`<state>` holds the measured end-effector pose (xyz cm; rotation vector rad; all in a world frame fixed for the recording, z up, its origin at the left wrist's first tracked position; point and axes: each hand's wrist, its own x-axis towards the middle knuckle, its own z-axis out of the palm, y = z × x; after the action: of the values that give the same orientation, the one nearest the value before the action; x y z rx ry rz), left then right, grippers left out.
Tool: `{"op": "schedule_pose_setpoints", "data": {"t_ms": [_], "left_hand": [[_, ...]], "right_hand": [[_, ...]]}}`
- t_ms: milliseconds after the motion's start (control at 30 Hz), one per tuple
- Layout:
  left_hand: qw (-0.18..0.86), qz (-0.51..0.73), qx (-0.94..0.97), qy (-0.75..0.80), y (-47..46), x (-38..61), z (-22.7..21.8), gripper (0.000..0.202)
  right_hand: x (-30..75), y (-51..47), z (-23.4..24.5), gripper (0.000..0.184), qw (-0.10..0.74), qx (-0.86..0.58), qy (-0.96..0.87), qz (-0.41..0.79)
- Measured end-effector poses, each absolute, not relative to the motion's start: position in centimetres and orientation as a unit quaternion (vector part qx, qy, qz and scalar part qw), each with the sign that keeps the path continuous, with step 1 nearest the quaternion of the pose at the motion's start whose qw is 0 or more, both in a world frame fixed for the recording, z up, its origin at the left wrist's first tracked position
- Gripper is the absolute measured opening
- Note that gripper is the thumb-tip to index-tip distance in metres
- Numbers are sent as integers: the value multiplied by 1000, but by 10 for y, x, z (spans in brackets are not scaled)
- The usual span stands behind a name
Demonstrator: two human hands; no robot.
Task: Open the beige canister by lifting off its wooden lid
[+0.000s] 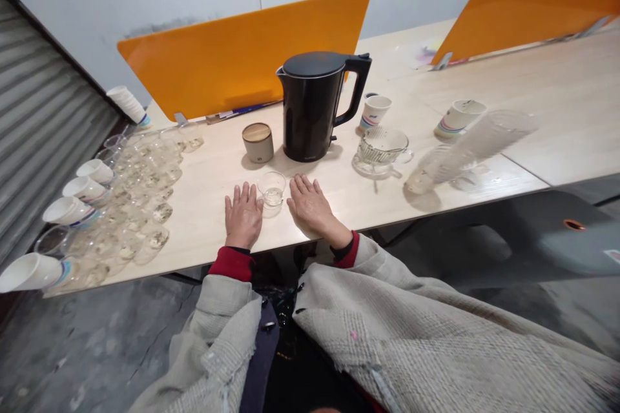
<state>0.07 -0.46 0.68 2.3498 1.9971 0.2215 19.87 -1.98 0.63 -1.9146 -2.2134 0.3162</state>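
Note:
My left hand (243,216) and my right hand (312,206) both rest flat, palms down, on the light wooden table (203,206), fingers slightly spread, holding nothing. A small clear glass cup (272,189) stands upright between them, close to both hands but not gripped. Just behind it stand a black electric kettle (312,105) with its lid shut and a small round canister with a wooden lid (257,142).
Many small clear glass cups (140,206) and white paper cups (84,190) crowd the table's left end. Right of the kettle sit a glass pitcher (382,150), two paper cups (374,111), and a tall clear glass (465,151). Orange dividers (242,51) stand behind.

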Motion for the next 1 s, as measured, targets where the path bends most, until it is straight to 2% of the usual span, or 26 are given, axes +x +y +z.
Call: {"op": "schedule_pose_setpoints", "data": {"t_ms": [567,667,833,900,1000], "left_hand": [[12,96,769,632,1,-2,0,63],[11,94,770,631,2,-3,0,63],[20,90,769,632,4,-3,1,62],[24,100,769,631,4,-3,0,62],[30,110,766,632,3,-2,-1,63]], "right_hand": [[200,-20,14,64,108,-652,-745,87],[211,-22,15,63,202,-699,-683,62],[271,-22,20,73,518,-719,-464,-10],[305,-18,21,73,556,-716,-416,-74],[346,-10,19,58,527,-744,-394,-117]]}}
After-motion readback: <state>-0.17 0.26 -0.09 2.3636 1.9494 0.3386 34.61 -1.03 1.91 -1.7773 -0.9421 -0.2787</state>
